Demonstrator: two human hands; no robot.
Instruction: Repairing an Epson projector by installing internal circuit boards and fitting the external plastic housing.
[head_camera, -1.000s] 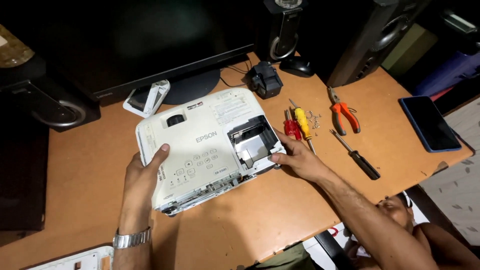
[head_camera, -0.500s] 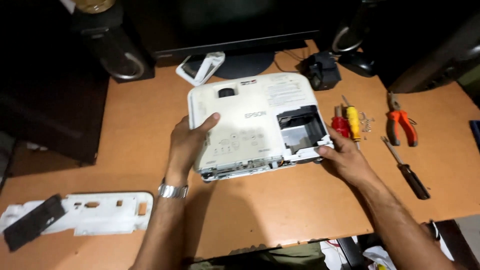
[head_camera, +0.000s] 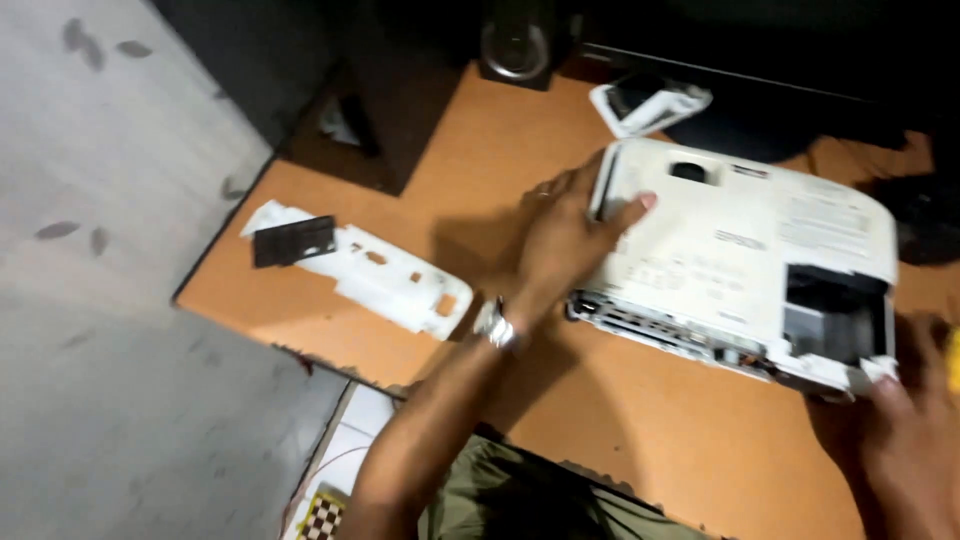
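White projector (head_camera: 740, 250) on desk (head_camera: 480, 170), gripped at both ends.

Rigid, moderately heavy, fragile with cover open. Left hand (head_camera: 565, 235) spread flat over left end; right hand (head_camera: 900, 440) cupped under right front corner. Support casing edges, avoiding exposed opening.

Bare forearms here, no sleeves showing. A silvery metal wristwatch (head_camera: 495, 323) on the left wrist, what looks like a ring (head_camera: 543, 193) on one finger, blurred. Olive-green clothing (head_camera: 500, 495) at the bottom edge.

Motion blur smearing whole frame; dim warm light falling on desk (head_camera: 480, 180); top edge sinking into black shadow.
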